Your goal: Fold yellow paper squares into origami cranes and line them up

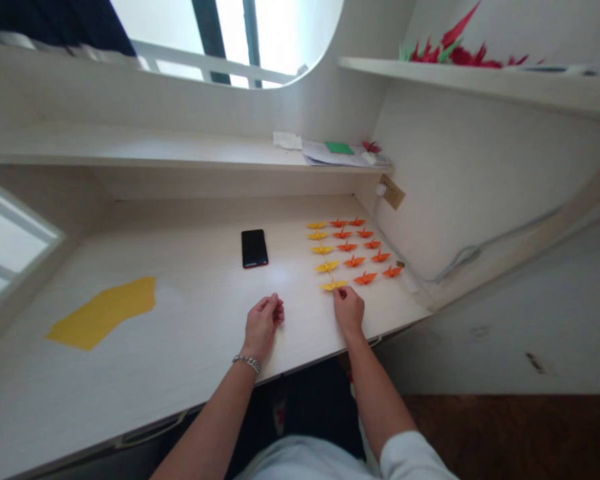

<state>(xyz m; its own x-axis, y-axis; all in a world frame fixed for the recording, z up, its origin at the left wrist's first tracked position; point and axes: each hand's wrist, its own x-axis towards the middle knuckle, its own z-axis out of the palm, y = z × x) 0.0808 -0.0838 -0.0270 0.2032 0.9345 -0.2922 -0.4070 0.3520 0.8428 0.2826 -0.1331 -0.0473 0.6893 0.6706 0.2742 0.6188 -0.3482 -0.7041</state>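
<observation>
My right hand pinches the nearest yellow paper crane at the front of a column of yellow cranes. That crane rests on the white desk, its wings spread sideways. Farther back in the same column stand several more, among them one yellow crane. To their right are two columns of orange cranes, with an orange crane closest to my right hand. Well to the left of the cranes, my left hand is curled closed above the desk, and nothing shows in its fingers.
A black phone lies behind my left hand. Yellow paper sheets are spread at the desk's left. Papers lie on the low shelf. A cable runs along the right wall from a socket. Red folded paper sits on the upper shelf.
</observation>
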